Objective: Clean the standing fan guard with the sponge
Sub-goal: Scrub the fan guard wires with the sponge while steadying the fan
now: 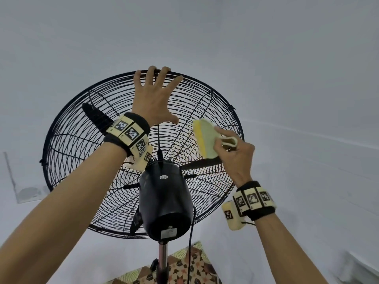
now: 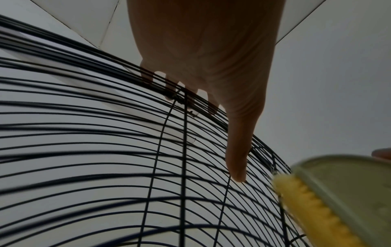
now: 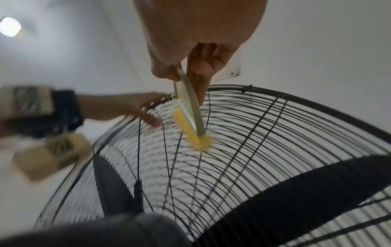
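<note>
Item: standing fan guard, black wire cage, rear face toward me, motor housing at its centre, blades visible behind the wires. Item: my left hand, fingers spread and hooked over the guard's top rim, thumb lying on the wires; I judge it is steadying the cage. Item: sponge, yellow foam with a pale green backing and a strap loop, pinched by my right hand, thumb on one side and fingers on the other, foam edge laid against the upper right wires. Progress: wiping is underway on the upper right sector. No dust or wet streak shows, so I cannot tell which sectors are done; by my estimate the left and lower wires remain.
</note>
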